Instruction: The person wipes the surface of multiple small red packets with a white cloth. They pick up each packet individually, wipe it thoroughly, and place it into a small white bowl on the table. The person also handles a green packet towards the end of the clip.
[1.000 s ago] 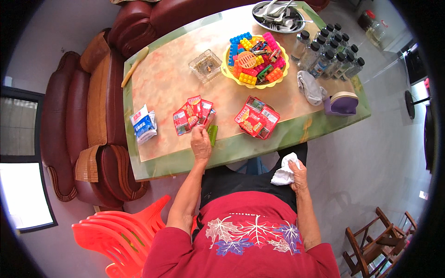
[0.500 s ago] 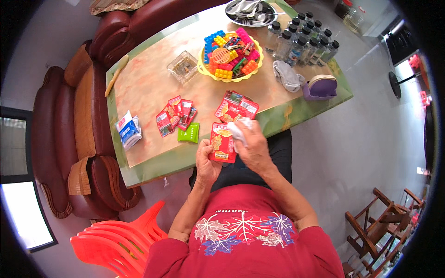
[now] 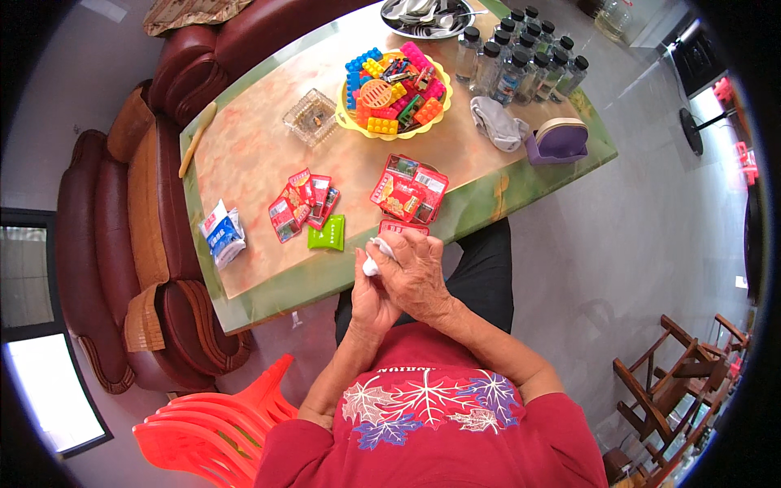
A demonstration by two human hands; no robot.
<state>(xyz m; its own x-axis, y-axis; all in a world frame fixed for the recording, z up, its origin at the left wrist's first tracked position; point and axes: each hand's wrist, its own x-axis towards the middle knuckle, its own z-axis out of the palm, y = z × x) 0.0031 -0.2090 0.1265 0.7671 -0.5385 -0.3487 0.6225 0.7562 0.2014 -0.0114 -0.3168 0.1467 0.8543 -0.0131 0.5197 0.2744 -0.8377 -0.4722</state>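
My right hand (image 3: 416, 272) is closed over a crumpled white tissue (image 3: 379, 257), its back facing up. Close against it is my left hand (image 3: 371, 297), its thumb raised beside the tissue; its fingers are mostly hidden, but both hands seem to grip the tissue. Just past my right knuckles shows the upper edge of a red printed packet (image 3: 404, 228), the rest covered; whether it is held or lies on the table I cannot tell. Beyond it is a pile of similar red packets (image 3: 411, 189). To the left lie more red packets (image 3: 303, 203) and a green pouch (image 3: 327, 233).
The table (image 3: 252, 154) also bears a yellow basket (image 3: 346, 120) of toy bricks, a glass ashtray (image 3: 311, 116), several black-capped bottles (image 3: 525, 73), a grey cloth (image 3: 498, 124), a purple holder (image 3: 557, 145), a cutlery tray (image 3: 443, 34) and a blue-white pack (image 3: 222, 236). Red chairs (image 3: 211, 431) stand left.
My right hand with the tissue has moved down and left to meet my left hand. The red packet that my left hand held up is now mostly hidden. The view has shifted slightly.
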